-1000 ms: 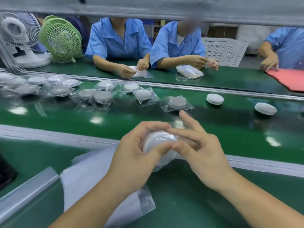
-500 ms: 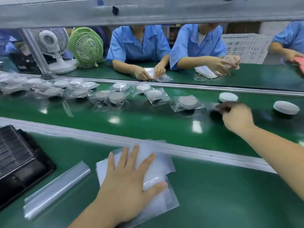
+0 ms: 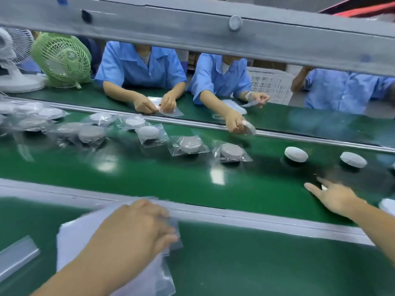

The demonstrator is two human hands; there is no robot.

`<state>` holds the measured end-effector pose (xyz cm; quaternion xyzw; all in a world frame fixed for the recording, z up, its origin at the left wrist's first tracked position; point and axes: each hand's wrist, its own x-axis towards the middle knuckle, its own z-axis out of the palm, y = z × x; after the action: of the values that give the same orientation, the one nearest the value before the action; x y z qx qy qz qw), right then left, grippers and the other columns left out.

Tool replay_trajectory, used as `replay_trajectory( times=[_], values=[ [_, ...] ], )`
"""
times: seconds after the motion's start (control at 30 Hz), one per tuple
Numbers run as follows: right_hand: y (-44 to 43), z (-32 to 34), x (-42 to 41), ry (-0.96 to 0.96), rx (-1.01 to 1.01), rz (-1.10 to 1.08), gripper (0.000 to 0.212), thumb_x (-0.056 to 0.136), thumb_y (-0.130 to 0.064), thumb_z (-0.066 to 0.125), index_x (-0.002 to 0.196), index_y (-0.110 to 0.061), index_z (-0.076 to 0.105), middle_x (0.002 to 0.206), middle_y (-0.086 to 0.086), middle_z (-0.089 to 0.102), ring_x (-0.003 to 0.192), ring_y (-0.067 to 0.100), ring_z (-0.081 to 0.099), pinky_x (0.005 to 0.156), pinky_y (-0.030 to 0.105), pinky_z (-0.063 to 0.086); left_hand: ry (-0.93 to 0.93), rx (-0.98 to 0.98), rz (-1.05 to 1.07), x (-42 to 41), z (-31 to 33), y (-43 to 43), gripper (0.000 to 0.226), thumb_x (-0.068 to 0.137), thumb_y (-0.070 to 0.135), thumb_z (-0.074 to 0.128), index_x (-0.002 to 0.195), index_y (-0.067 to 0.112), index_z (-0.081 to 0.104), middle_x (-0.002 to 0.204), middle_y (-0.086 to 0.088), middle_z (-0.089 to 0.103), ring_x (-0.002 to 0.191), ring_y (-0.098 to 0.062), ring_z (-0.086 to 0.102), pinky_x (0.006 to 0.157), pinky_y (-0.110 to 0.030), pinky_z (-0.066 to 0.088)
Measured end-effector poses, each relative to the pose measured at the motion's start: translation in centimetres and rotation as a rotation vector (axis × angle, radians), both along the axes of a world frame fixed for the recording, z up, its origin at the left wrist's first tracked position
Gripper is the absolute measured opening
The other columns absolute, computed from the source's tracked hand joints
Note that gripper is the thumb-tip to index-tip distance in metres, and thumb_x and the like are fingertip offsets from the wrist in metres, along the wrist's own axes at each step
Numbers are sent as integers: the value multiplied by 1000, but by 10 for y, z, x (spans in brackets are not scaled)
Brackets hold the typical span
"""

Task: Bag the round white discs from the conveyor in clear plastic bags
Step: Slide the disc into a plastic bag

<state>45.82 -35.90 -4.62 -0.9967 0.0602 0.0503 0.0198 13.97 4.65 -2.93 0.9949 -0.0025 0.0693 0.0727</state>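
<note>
No text, label, brand, number or sign is legible. A blue sticker [image 3: 62,1] on the grey overhead beam [image 3: 192,28], far left, is too blurred to read. The dark mark [image 3: 86,16] just right of it is likewise unreadable.

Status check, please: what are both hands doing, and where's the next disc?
Left hand curled on the clear bags, near side. Right hand open over the belt, short of the nearest bare disc. Nothing between them.

we see left hand [image 3: 132,229] motion-blurred, grip on bag stack [image 3: 72,236] unclear | disc [image 3: 388,206] right of right hand [image 3: 333,197] cut by edge | bagged discs [image 3: 32,122] beyond left hand blurred
</note>
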Motion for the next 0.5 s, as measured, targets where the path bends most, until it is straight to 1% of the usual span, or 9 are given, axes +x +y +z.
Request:
replay_trajectory(
  times=[0.07,0.1,0.17,0.23,0.27,0.33,0.4,0.47,0.5],
  values=[
    [-17,-11,0,-175,84,52,46,105,-46,48,138,-19,63,137,19,62,122,41,57,103,50,49,-34,-44,-92,7,-2,-13,17,79,66,57,83,59,73,99,35,67,90,1,65,68,-25,56],
    [-19,-15,-1,-266,91,64,36,105,-35,52,130,-16,69,127,21,66,114,42,59,98,49,52,-11,-79,-91,9,-2,-17,22,82,70,52,86,60,72,100,37,65,93,5,61,73,-24,53],
    [-13,-13,-8,-345,39,49,32,102,-38,56,126,-22,70,123,21,64,115,42,56,96,48,51,-82,-131,-80,13,-13,-18,49,87,81,26,96,57,68,103,35,60,102,8,49,86,-23,45],
    [-1,-9,-13,-335,29,57,42,98,-49,58,133,-27,64,131,21,59,124,42,50,100,49,46,-133,-189,-88,18,-20,-24,60,91,78,14,94,44,63,95,24,58,99,3,45,86,-23,42],
    [7,-7,-13,-325,57,95,46,96,-52,59,136,-28,61,135,20,57,127,42,49,102,50,45,-132,-199,-89,21,-19,-29,56,94,76,17,94,42,62,93,21,56,97,1,44,85,-24,43],
    [29,-5,-10,-329,64,199,51,95,-56,57,139,-31,59,140,17,57,128,41,50,104,49,47,-133,-231,-115,26,-22,-36,40,96,71,32,107,51,65,95,21,54,99,2,43,86,-22,43],
    [57,-2,-2,-290,-4,285,52,96,-63,49,142,-40,52,152,12,46,135,39,45,109,50,45,-107,-253,-130,27,-23,-38,28,93,66,49,113,56,66,93,24,56,100,4,46,85,-22,47],
    [87,-1,11,-199,-89,347,50,99,-67,37,146,-51,44,169,7,15,153,36,16,120,51,28,-139,-246,-131,26,-26,-35,14,85,57,69,98,52,75,81,26,58,87,4,53,71,-24,55],
    [100,-2,18,-139,-116,361,50,101,-67,32,148,-53,41,171,5,-1,156,35,-1,122,52,19,-162,-237,-127,24,-27,-34,10,79,52,78,89,50,77,75,27,58,79,3,56,62,-23,56]
  ],
)
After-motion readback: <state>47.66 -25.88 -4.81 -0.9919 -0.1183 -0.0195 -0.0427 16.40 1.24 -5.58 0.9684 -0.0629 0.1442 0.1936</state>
